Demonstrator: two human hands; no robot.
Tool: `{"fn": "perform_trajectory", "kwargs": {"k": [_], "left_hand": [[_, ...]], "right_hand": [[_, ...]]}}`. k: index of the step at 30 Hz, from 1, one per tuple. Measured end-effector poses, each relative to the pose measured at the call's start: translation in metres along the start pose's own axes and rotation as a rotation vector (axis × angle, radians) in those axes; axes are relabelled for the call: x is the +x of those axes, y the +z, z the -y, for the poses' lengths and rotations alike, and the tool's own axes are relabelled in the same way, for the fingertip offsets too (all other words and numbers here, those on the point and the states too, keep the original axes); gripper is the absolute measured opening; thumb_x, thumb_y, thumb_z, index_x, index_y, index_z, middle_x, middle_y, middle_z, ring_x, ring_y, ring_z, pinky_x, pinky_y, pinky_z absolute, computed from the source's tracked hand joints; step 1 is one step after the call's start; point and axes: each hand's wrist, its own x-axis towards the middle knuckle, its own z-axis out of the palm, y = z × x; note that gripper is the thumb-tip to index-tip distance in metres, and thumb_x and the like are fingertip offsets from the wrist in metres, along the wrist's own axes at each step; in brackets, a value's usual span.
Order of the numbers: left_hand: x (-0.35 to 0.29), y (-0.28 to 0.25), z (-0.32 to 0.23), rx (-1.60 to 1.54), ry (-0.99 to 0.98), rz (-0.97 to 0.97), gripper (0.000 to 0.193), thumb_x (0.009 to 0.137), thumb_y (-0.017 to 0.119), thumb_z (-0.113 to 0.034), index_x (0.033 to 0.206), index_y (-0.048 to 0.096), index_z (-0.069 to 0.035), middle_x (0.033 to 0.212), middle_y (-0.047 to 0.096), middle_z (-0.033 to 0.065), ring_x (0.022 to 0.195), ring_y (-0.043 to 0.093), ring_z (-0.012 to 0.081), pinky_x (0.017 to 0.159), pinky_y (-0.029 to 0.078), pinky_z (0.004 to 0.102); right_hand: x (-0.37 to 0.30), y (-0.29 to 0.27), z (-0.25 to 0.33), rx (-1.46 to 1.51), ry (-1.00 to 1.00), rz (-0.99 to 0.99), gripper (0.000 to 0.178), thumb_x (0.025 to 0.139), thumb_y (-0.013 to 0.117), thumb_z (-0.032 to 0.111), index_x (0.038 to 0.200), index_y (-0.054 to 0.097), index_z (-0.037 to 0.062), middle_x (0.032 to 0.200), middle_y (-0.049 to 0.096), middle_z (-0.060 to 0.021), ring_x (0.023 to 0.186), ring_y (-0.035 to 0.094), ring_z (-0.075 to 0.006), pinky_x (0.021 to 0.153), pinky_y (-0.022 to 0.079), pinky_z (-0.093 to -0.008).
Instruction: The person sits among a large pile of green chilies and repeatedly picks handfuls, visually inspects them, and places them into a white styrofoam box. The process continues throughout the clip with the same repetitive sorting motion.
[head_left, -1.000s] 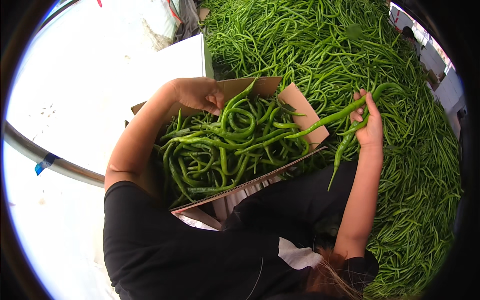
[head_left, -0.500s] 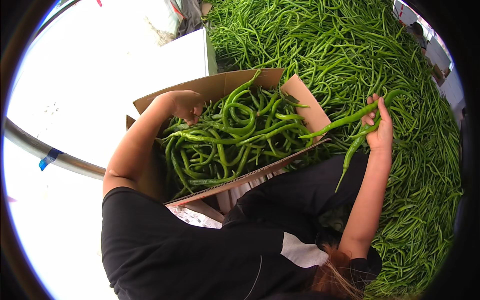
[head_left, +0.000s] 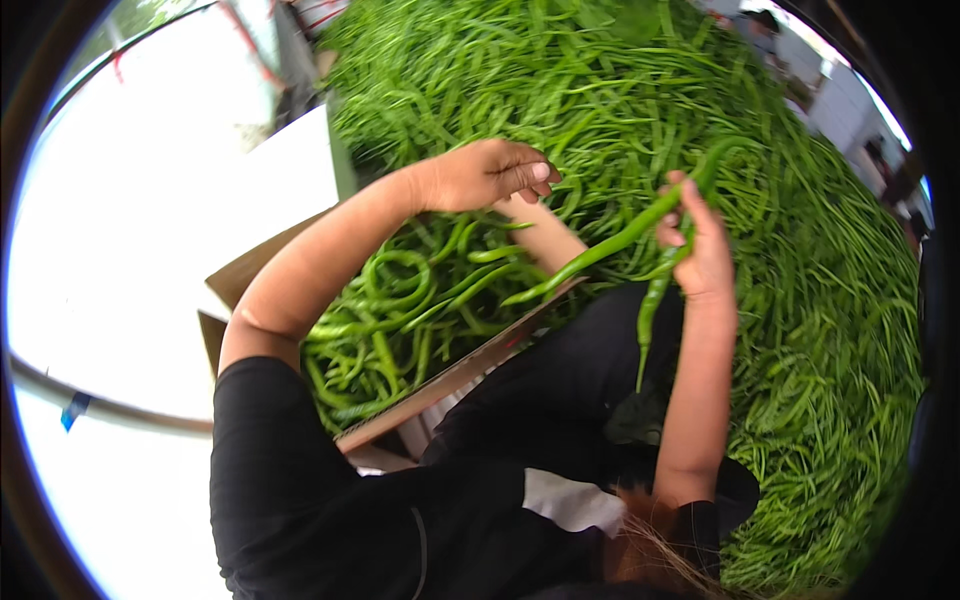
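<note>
My right hand point(head_left: 704, 250) is closed on a few long green chili peppers point(head_left: 628, 237). One points left toward the box, one hangs down, and a curved end sticks up past the fingers. My left hand point(head_left: 495, 175) is over the far right part of the cardboard box point(head_left: 550, 235). Its fingers are loosely bent and a little apart, and I see nothing in them. Curled green chili peppers point(head_left: 395, 290) fill the box below my left forearm, which hides part of them.
A huge heap of green chili peppers point(head_left: 800, 330) spreads along the far side and right. A white box point(head_left: 300, 160) stands beyond the cardboard box. A curved rail with blue tape point(head_left: 75, 410) runs at the left. Other people point(head_left: 765, 30) are at the far right.
My left hand has left the peppers in the box and moved right, toward the heap. My right hand keeps its peppers. The whole view has shifted, with some blur.
</note>
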Motion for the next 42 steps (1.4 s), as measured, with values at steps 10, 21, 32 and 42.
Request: {"fn": "perform_trajectory", "kwargs": {"k": [10,21,32,42], "left_hand": [[0.177,0.149,-0.062,-0.954,0.129,0.321,0.031,0.088,0.045,-0.004,0.119,0.047,-0.005,0.086,0.05,0.0032,0.067,0.046,0.0102,0.055,0.038,0.0237],[0.18,0.251,-0.108,0.216,1.316,-0.025,0.044,0.061,0.068,-0.003,0.102,0.067,-0.018,0.112,0.056,0.0014,0.087,0.052,0.0219,0.077,0.047,0.0286],[0.297,0.254,-0.053,-1.373,0.004,-0.208,0.023,0.092,0.054,-0.029,0.082,0.048,-0.009,0.071,0.047,-0.0005,0.059,0.043,0.0132,0.059,0.046,0.0315],[0.339,0.322,-0.051,-1.27,-0.286,0.475,0.036,0.083,0.068,-0.034,0.102,0.062,-0.004,0.088,0.057,0.0017,0.073,0.048,0.0128,0.063,0.043,0.0266]], "right_hand": [[-0.067,-0.065,0.069,-0.023,-0.168,-0.318,0.041,0.092,0.054,0.029,0.116,0.051,-0.0042,0.093,0.054,-0.0074,0.069,0.045,-0.0094,0.05,0.037,-0.0202],[-0.104,-0.148,0.085,0.91,-0.286,-0.356,0.029,0.097,0.04,0.024,0.103,0.043,-0.0046,0.09,0.054,-0.0115,0.065,0.049,-0.016,0.054,0.048,-0.0248],[-0.129,-0.198,0.058,-0.326,-0.204,-1.208,0.039,0.092,0.052,0.04,0.099,0.046,0.0027,0.062,0.041,0.0009,0.049,0.034,-0.0084,0.044,0.031,-0.0233],[-0.09,-0.218,0.034,-1.016,-0.203,-0.904,0.033,0.098,0.04,0.033,0.093,0.055,0.0039,0.078,0.061,-0.0113,0.072,0.058,-0.0238,0.072,0.046,-0.0324]]}}
